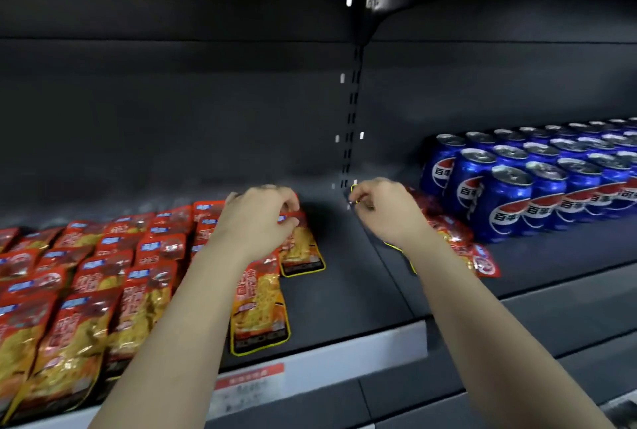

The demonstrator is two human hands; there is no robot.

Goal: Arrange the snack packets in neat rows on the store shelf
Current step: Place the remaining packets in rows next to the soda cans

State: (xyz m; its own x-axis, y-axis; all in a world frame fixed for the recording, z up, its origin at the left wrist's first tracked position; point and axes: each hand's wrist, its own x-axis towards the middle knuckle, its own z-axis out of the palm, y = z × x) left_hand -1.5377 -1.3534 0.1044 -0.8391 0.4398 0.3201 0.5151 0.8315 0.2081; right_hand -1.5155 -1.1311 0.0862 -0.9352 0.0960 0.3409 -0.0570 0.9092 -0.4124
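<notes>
Red and yellow snack packets (86,273) lie in overlapping rows on the left part of the dark shelf (344,291). The rightmost row has a front packet (258,308) and a packet behind it (301,249). My left hand (262,218) pinches the top edge of that rear packet. My right hand (379,208) is closed on the yellow-rimmed edge of another packet, which is mostly hidden under my wrist. Loose packets (458,242) lie in a heap to the right of that hand.
Blue cola cans (517,194) stand in tight rows at the right, touching the loose packets. A slotted upright (350,139) runs up the back wall. A white price strip with a red label (251,380) lines the shelf's front edge. Bare shelf lies between my hands.
</notes>
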